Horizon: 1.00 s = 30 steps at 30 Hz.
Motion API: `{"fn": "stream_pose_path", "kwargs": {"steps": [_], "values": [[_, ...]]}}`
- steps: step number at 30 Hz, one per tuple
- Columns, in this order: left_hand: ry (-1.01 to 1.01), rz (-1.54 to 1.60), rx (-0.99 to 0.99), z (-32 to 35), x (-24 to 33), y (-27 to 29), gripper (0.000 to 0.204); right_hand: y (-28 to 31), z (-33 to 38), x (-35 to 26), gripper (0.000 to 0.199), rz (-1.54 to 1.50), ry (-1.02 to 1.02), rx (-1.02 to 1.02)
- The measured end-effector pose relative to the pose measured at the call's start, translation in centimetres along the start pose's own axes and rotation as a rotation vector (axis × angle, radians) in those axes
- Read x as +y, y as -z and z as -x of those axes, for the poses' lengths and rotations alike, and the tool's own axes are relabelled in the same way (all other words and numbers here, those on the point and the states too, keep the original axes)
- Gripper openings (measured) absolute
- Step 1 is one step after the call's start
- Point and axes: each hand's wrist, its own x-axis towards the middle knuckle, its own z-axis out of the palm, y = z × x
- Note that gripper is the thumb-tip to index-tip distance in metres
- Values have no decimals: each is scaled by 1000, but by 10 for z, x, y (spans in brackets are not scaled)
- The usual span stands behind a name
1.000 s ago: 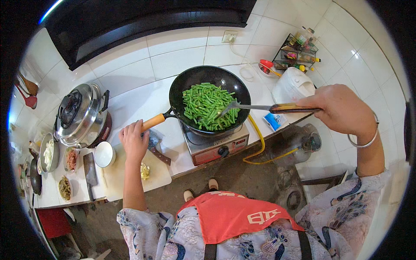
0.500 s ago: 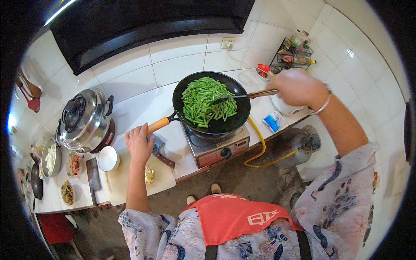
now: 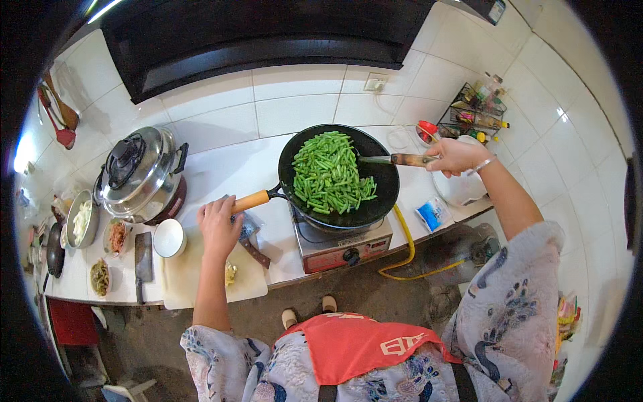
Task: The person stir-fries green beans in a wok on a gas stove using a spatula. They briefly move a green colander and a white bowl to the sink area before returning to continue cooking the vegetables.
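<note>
My left hand point(image 3: 220, 224) is closed round the end of the wooden handle of a black wok point(image 3: 387, 181). The wok sits on a portable gas stove point(image 3: 343, 246). Cut green beans point(image 3: 328, 171) lie heaped in its left and middle part. My right hand point(image 3: 459, 157) grips the wooden handle of a metal spatula point(image 3: 410, 159) at the wok's right rim. The spatula's blade dips inside behind the beans, and I cannot see all of it. Under my left forearm is a cutting board point(image 3: 184, 278) with chopped pale pieces point(image 3: 230, 273) and a brown-handled knife point(image 3: 254, 253).
To the left stand a lidded steel pot point(image 3: 137, 177), a white bowl point(image 3: 169, 238), a cleaver point(image 3: 143, 261) and several food bowls. On the right are a blue-white packet point(image 3: 434, 214), a seasoning rack point(image 3: 477, 110), and a yellow hose point(image 3: 408, 248) leading to a gas cylinder.
My right hand has moved lower, and the spatula has drawn back from the middle of the beans to the wok's right side. The beans sit more to the left. My left hand keeps its grip.
</note>
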Motion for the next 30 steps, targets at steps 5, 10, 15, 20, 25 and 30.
{"fn": "stream_pose_path", "kwargs": {"steps": [5, 10, 15, 20, 25, 30], "values": [[41, -37, -19, 5, -3, 5, 48, 13, 43, -23, 34, 309, 256, 112], [8, -23, 35, 4, -1, 2, 48, 34, 31, -9, 38, 249, 69, 152], [5, -8, 8, -1, 3, 3, 49, 36, -39, 10, 40, 66, 53, 109], [-5, -24, -7, 0, 0, 2, 50, 22, -31, -60, 50, 234, 206, -15], [5, -65, 7, 8, -6, 5, 50, -34, 38, -98, 42, 872, 638, 291], [-43, -36, 33, -2, -4, -1, 48, -55, 126, -92, 42, 877, 493, 403]]}}
